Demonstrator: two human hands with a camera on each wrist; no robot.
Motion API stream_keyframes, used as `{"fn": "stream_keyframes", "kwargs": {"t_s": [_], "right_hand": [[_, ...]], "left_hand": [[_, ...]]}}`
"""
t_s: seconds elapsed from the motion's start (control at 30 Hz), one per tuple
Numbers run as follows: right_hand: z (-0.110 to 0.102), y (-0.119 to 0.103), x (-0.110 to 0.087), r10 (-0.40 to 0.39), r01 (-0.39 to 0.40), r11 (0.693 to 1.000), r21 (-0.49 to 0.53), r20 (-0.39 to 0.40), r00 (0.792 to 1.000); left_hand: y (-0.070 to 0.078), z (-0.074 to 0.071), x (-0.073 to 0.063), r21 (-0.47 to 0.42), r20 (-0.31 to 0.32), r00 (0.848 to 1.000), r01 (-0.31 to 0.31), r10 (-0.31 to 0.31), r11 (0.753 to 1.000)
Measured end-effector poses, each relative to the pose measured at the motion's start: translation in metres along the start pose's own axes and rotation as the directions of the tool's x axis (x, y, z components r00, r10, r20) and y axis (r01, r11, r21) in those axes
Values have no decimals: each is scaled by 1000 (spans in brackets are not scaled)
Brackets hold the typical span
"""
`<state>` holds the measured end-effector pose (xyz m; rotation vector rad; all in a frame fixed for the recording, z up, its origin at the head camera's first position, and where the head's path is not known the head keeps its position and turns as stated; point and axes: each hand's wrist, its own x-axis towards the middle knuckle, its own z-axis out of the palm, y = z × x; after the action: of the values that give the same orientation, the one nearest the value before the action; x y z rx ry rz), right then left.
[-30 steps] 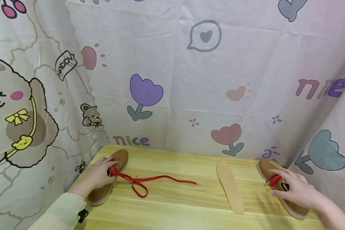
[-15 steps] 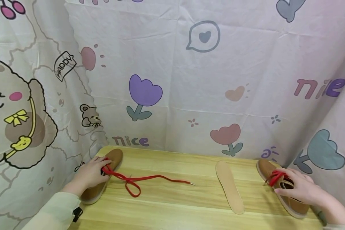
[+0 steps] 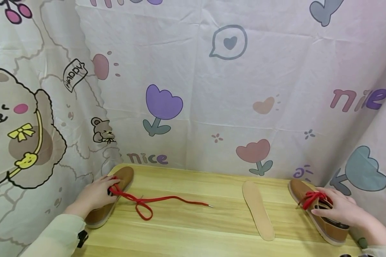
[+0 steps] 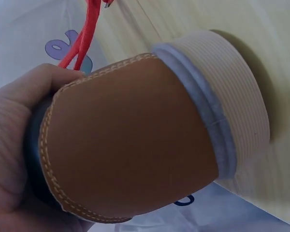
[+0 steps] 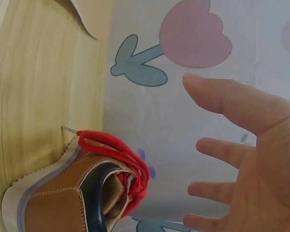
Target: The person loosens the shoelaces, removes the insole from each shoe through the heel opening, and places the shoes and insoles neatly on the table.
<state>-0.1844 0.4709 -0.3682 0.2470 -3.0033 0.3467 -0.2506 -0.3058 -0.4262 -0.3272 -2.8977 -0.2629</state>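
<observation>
At 8 o'clock in the head view, the left hand (image 3: 94,192) grips the left shoe (image 4: 130,140), a brown leather shoe, by its dark-lined collar. The left wrist view shows 1 digit bent over the collar's edge, so the grip is filled by the shoe; the stitched heel and the pale ribbed sole show beyond the hand. The toe points to about 1 o'clock. From its opening, a red lace (image 3: 180,197) trails toward 3 o'clock, with 1 loop lying on the wooden table (image 3: 186,242) and a metal tip at its end.

At 4 o'clock in the head view, the right hand (image 3: 344,212) is beside the opening of the right shoe (image 3: 300,189). Its grip is wide: in the right wrist view the thumb and 3 fingers are spread, their tips apart from the shoe. That shoe's toe points between 10 and 11 o'clock, and its looped lace (image 3: 313,199), also red, is gathered over the front of the opening.

Between 4 and 5 o'clock, a tan insole (image 3: 258,210) lies flat on the table, nearer the right shoe than the left, with its upper end toward 11 o'clock. A printed cloth (image 3: 206,92) hangs behind the table.
</observation>
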Motion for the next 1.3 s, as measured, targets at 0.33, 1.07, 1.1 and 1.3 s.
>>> {"fn": "stream_keyframes", "kwargs": {"t_s": [0.33, 1.07, 1.1, 1.3], "right_hand": [[2, 8, 2, -4, 5, 1000, -10, 15, 1000], [7, 20, 4, 32, -31, 999, -28, 10, 999], [8, 20, 4, 35, -35, 999, -27, 9, 999], [11, 22, 3, 63, -63, 998, -23, 12, 998]], "left_hand": [[-7, -2, -1, 14, -3, 1000, -17, 17, 1000], [19, -9, -3, -119, -63, 995, -82, 74, 990], [21, -9, -3, -118, -67, 994, -90, 82, 989], [39, -15, -2, -106, -102, 987, -134, 123, 985]]}}
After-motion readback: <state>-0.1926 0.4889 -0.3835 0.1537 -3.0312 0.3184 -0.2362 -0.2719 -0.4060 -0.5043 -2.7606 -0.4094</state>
